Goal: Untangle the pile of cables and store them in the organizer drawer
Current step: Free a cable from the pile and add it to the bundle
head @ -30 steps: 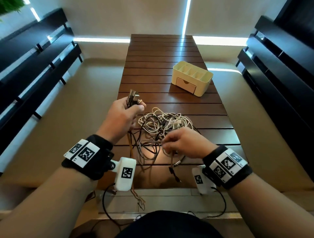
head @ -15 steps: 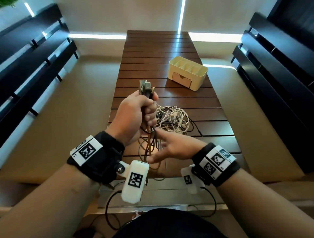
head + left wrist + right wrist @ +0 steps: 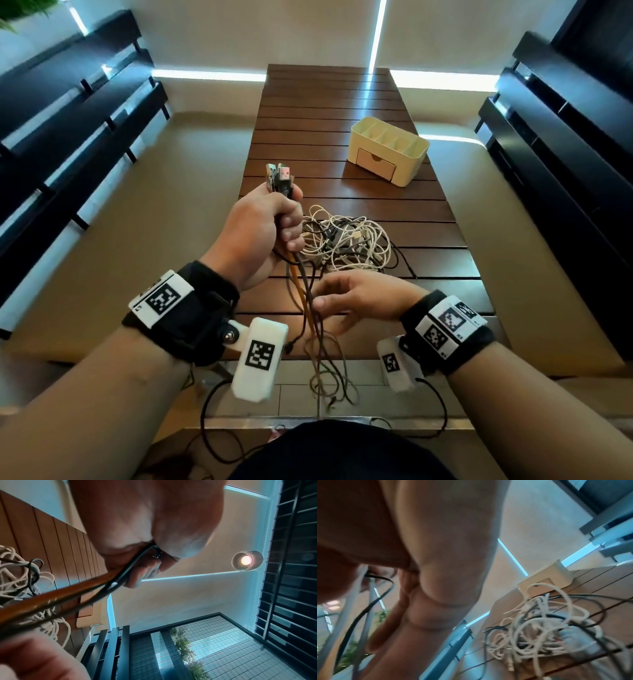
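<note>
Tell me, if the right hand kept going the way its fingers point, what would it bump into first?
Probably the cables hanging from the left hand. The right hand points its fingers leftward at those strands, right beside them; whether they already touch is unclear.

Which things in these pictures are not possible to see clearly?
- Drawer contents: head view, its front is closed.
- Right hand grip on the hanging cables: right wrist view blurred, palm blocks.
- Cable count in the pile: strands overlap.
- Connectors type: too small.
</note>
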Motion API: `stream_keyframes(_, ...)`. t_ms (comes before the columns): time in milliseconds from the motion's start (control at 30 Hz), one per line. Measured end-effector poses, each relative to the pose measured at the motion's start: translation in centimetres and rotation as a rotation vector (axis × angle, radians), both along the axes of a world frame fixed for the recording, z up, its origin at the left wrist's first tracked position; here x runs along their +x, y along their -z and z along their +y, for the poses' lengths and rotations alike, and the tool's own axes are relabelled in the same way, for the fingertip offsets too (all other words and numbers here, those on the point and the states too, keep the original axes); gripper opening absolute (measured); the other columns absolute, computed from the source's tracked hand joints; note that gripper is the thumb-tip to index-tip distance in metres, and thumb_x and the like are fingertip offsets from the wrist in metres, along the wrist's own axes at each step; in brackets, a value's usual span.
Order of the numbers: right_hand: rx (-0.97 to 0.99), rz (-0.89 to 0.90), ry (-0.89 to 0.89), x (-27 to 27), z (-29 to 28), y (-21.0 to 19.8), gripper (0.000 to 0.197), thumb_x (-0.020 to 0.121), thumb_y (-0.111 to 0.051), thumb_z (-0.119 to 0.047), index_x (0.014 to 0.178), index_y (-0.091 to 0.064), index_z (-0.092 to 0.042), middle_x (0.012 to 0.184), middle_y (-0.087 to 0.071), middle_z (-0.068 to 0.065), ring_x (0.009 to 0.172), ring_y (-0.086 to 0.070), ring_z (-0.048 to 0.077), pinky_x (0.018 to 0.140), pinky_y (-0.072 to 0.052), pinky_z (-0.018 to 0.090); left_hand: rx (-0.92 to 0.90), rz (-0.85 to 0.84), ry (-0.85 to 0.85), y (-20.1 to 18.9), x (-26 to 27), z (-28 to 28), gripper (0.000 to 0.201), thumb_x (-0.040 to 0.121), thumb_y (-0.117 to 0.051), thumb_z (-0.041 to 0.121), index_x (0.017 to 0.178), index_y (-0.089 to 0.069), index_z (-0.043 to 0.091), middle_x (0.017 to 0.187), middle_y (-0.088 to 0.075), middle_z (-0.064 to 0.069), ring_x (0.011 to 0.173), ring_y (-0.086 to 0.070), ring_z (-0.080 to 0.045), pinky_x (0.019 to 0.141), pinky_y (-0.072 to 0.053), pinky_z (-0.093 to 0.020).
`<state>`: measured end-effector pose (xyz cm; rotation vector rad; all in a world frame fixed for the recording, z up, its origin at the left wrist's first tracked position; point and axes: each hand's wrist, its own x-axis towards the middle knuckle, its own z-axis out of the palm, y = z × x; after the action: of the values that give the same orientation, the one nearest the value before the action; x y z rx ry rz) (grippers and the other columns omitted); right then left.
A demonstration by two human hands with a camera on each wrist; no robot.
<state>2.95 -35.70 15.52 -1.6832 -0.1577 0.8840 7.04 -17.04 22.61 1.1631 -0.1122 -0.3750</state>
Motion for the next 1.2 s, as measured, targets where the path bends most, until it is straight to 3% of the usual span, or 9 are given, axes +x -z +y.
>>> stream_keyframes(233,-0.586,-0.267,0.159,0.6,-2.8,8.3,0.008,0.094,-0.065,-0.020,0.094,-0.068,-0.027,0.096,-0.070,-0.006,0.087,-0.067,0.009,0.076,-0.052,0.023,0.097,-0.003,-0.001,1.0,0.0,0.4,0.017,0.095,-0.037,-0.001,0.093,-0.049,0.011,0.062,-0.035,0.001,0.052,-0.031,-0.012,0.049,-0.032,-0.025)
stream_keyframes(300,-0.611,-0.234,0.198,0.4,-2.5,9.7,0.008,0.093,-0.068,-0.025,0.088,-0.066,-0.030,0.087,-0.069,-0.008,0.081,-0.067,0.006,0.072,-0.051,0.023,0.137,-0.016,0.015,1.3,-0.2,0.4,0.022,0.099,-0.033,-0.003,0.094,-0.048,0.012,0.061,-0.035,0.001,0.052,-0.032,-0.012,0.050,-0.033,-0.025)
stream_keyframes(367,-0.601,-0.210,0.191,0.2,-1.8,10.4,0.012,0.091,-0.071,-0.031,0.102,-0.067,-0.029,0.095,-0.070,-0.010,0.084,-0.065,0.004,0.075,-0.051,0.022,0.167,-0.031,0.031,1.7,-0.4,0.3,0.022,0.102,-0.033,-0.002,0.096,-0.048,0.012,0.061,-0.036,0.002,0.051,-0.033,-0.011,0.050,-0.034,-0.024)
stream_keyframes(467,-0.470,-0.093,-0.084,-0.3,-0.3,10.6,0.035,0.094,-0.067,-0.022,0.128,-0.061,-0.027,0.110,-0.067,-0.014,0.093,-0.062,0.000,0.087,-0.048,0.020,0.189,-0.037,0.058,2.2,-0.7,0.3,0.019,0.104,-0.034,0.000,0.098,-0.048,0.011,0.062,-0.037,0.003,0.051,-0.035,-0.010,0.051,-0.036,-0.024)
stream_keyframes(533,-0.389,0.014,-0.195,-0.6,0.4,10.7,0.025,0.095,-0.063,-0.016,0.119,-0.066,-0.025,0.107,-0.073,-0.010,0.093,-0.070,0.006,0.089,-0.052,0.024,0.206,-0.037,0.078,2.5,-0.8,0.3,0.018,0.105,-0.034,0.002,0.099,-0.048,0.011,0.062,-0.039,0.003,0.051,-0.036,-0.009,0.052,-0.037,-0.024)
stream_keyframes(700,-0.563,-0.267,0.229,1.0,-1.5,10.5,0.012,0.095,-0.064,-0.025,0.103,-0.070,-0.030,0.101,-0.070,-0.008,0.089,-0.067,0.008,0.085,-0.055,0.028,0.348,-0.088,0.108,3.7,-0.8,0.9,0.016,0.106,-0.038,0.005,0.100,-0.051,0.011,0.065,-0.046,0.004,0.057,-0.047,-0.011,0.061,-0.046,-0.029)
stream_keyframes(833,-0.618,-0.462,0.467,2.2,-3.2,10.2,0.011,0.095,-0.063,-0.017,0.096,-0.069,-0.025,0.096,-0.063,-0.010,0.075,-0.060,-0.002,0.061,-0.042,0.006,0.417,-0.111,0.129,4.7,-0.9,1.3,0.014,0.107,-0.039,0.007,0.101,-0.051,0.011,0.065,-0.050,0.002,0.064,-0.057,-0.016,0.070,-0.050,-0.034)
stream_keyframes(1000,-0.884,-0.501,0.318,3.2,-3.1,11.6,0.035,0.092,-0.061,-0.025,0.127,-0.061,-0.026,0.130,-0.058,-0.003,0.118,-0.055,0.020,0.099,-0.046,0.033,0.529,-0.195,0.124,5.8,-1.2,1.2,0.014,0.106,-0.039,0.005,0.099,-0.049,0.012,0.064,-0.045,0.001,0.057,-0.047,-0.016,0.065,-0.046,-0.035)
stream_keyframes(1200,-1.035,-0.441,0.189,2.8,-3.1,13.0,0.039,0.091,-0.058,-0.022,0.130,-0.058,-0.023,0.134,-0.054,0.003,0.122,-0.052,0.028,0.100,-0.048,0.041,0.411,-0.139,0.176,6.6,-1.4,1.2,0.010,0.100,-0.048,0.019,0.100,-0.045,0.010,0.065,-0.038,0.006,0.051,-0.033,-0.008,0.053,-0.035,-0.027)
